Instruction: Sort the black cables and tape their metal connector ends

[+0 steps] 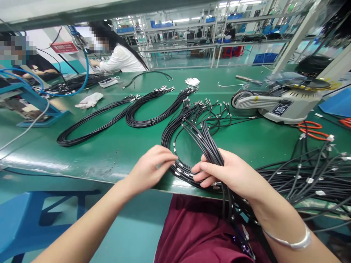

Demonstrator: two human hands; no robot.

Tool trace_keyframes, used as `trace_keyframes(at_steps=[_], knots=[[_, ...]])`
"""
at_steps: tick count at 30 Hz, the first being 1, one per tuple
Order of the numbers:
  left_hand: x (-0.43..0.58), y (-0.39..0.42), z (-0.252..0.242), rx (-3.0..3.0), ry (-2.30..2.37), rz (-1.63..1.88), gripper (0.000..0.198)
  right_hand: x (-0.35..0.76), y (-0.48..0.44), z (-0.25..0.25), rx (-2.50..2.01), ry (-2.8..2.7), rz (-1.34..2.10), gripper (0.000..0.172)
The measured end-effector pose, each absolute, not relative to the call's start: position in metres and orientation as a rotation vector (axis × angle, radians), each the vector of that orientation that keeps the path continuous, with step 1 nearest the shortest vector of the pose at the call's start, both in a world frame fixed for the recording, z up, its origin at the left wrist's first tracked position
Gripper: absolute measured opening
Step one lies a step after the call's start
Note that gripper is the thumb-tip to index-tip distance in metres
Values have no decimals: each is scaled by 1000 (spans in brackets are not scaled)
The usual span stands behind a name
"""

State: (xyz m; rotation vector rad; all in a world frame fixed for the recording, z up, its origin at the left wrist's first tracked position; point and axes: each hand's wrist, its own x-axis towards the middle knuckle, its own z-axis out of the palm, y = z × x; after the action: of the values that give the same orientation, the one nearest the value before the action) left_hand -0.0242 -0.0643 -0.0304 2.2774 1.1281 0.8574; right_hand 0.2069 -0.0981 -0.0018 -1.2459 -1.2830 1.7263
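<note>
My right hand (223, 170) is wrapped round a bundle of black cables (210, 144), whose upper ends fan out over the bench and whose lower part hangs towards my lap. My left hand (153, 164) is closed in a pinch, thumb and fingertips meeting beside a curved bunch of black cables (167, 137). Whether a cable sits between those fingertips is not clear. White labels and metal connector tips show on many cables. Further left lie two looped cable bundles, one in the middle (142, 122) and one at the left (78, 138).
A grey tape dispenser (282, 104) stands at right, above a heap of labelled cables (301, 182). White gloves (90, 100) lie on the green bench (131, 159). A blue stool (16, 223) is below left. Across the bench sits a person in white (123, 58).
</note>
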Motion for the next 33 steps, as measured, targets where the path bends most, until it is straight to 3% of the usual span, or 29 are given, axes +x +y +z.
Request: trace_keyframes(at_steps=[3,9,18,20,22,25,33], knots=[[-24,-86,-47,2592,993,714,23,211,-98,-2,-1269,-1352,1660,16],[-21,-91,-73,2626,1038,892,25,217,-101,-3,-1328,-1383,1582,30],[-24,-78,-56,2465,1280,1013,18,205,-99,5,-1386,-1454,1613,13],[-25,-55,-43,2621,1283,823,21,205,-99,5,-1373,-1461,1612,13],[-25,-26,-32,2774,1163,416,25,205,-99,4,-1358,-1466,1603,13],[-22,14,-20,2841,933,-30,18,206,-100,2,-1346,-1473,1589,12],[-18,60,-18,2917,680,-216,4,203,-100,-2,-1317,-1501,1594,11]])
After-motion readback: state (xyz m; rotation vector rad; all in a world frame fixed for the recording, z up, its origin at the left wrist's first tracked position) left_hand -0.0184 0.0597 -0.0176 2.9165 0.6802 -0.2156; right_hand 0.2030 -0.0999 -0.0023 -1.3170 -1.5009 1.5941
